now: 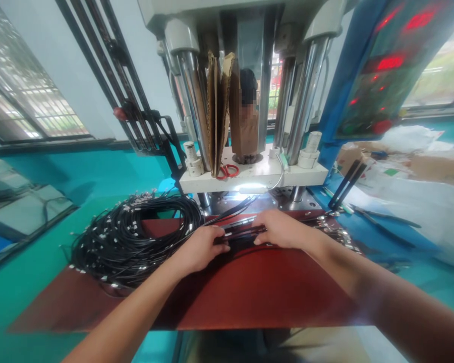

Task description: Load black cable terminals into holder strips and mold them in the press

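Observation:
In the head view, my left hand [201, 248] and my right hand [280, 229] face each other in front of the press [257, 176]. Between them runs a short stretch of thin black cables [244, 230], and the fingers of both hands are closed on it. Left of my left hand lies a big coil of black cables [132, 247] with many small white and metallic ends. More cable ends [335, 229] lie beyond my right wrist. Exactly how many cables I hold is blurred.
A reddish-brown mat [249, 287] covers the work surface. Red-handled scissors [227, 172] and folded cardboard [217, 111] sit on the press plate. Right of it are pliers-like tools [386, 222], a white plastic bag [431, 212] and a control panel [386, 75] with red lit digits.

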Tool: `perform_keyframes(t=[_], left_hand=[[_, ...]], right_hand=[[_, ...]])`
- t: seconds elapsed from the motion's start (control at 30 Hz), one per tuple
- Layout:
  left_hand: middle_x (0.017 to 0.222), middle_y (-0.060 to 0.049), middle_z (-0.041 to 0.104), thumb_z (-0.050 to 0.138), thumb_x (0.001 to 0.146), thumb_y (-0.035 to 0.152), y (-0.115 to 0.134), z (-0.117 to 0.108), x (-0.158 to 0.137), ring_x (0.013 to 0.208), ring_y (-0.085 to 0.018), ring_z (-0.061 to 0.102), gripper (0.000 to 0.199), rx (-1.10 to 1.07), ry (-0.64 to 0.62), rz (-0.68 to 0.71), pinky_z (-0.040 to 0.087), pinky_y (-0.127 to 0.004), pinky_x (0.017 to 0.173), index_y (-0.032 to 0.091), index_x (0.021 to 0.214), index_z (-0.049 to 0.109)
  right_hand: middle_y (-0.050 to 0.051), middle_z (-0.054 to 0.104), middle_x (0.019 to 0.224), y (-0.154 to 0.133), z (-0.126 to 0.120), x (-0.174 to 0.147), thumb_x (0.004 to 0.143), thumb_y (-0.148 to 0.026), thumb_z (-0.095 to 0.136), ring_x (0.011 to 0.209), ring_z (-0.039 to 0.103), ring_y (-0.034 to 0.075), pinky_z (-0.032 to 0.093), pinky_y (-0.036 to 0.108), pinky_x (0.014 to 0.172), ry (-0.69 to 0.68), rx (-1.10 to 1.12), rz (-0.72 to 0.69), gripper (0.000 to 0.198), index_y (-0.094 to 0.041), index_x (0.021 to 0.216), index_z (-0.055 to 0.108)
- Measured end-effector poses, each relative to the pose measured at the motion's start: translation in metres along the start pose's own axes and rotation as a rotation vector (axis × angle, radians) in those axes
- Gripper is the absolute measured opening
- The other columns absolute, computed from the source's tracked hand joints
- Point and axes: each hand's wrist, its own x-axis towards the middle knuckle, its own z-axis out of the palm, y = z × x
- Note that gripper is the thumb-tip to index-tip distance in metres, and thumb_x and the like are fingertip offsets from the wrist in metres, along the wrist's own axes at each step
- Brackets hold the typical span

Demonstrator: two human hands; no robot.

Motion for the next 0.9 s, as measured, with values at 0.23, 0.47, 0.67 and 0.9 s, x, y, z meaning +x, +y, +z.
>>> perform_keyframes(t=[0.23, 0.47, 0.67, 0.9], left_hand=[[0.084, -0.001, 0.063, 0.042, 0.09, 0.043, 0.004, -0.01, -0.007, 0.076, -0.018, 0.056, 0.028, -0.07, 0.024, -0.01, 0.04, -0.027, 0.069, 0.021, 0.094, 0.059], [0.095, -0.004, 0.063, 0.068, 0.075, 0.034, 0.002, 0.008, 0.003, 0.087, -0.022, 0.058, 0.026, 0.044, 0.071, 0.066, 0.04, -0.03, 0.077, 0.02, 0.097, 0.063], [0.091, -0.004, 0.062, 0.069, 0.074, 0.032, 0.001, 0.013, 0.002, 0.086, -0.023, 0.058, 0.019, 0.064, 0.072, 0.075, 0.04, -0.03, 0.075, 0.021, 0.089, 0.064], [0.086, -0.003, 0.062, 0.067, 0.075, 0.032, 0.0, 0.015, 0.004, 0.08, -0.022, 0.058, 0.014, 0.066, 0.057, 0.062, 0.04, -0.029, 0.071, 0.021, 0.084, 0.064]], right_hand=[[0.006, 0.067, 0.085, -0.007, -0.008, -0.003, 0.083, -0.03, 0.061, 0.078, 0.058, 0.02, 0.039, 0.028, 0.068, 0.081, -0.076, 0.001, 0.013, -0.019, 0.086, 0.067], [0.005, 0.069, 0.079, 0.0, -0.005, 0.004, 0.072, -0.029, 0.072, 0.072, 0.061, 0.021, 0.04, 0.027, 0.062, -0.019, -0.08, 0.011, 0.015, -0.02, 0.084, 0.071], [0.001, 0.067, 0.068, 0.0, -0.003, 0.003, 0.068, -0.026, 0.072, 0.062, 0.059, 0.018, 0.036, 0.025, 0.053, -0.06, -0.059, 0.029, 0.012, -0.02, 0.078, 0.07], [0.002, 0.067, 0.07, 0.002, 0.001, 0.007, 0.066, -0.025, 0.073, 0.058, 0.058, 0.017, 0.035, 0.025, 0.049, -0.051, -0.062, 0.101, 0.016, -0.02, 0.08, 0.068]])
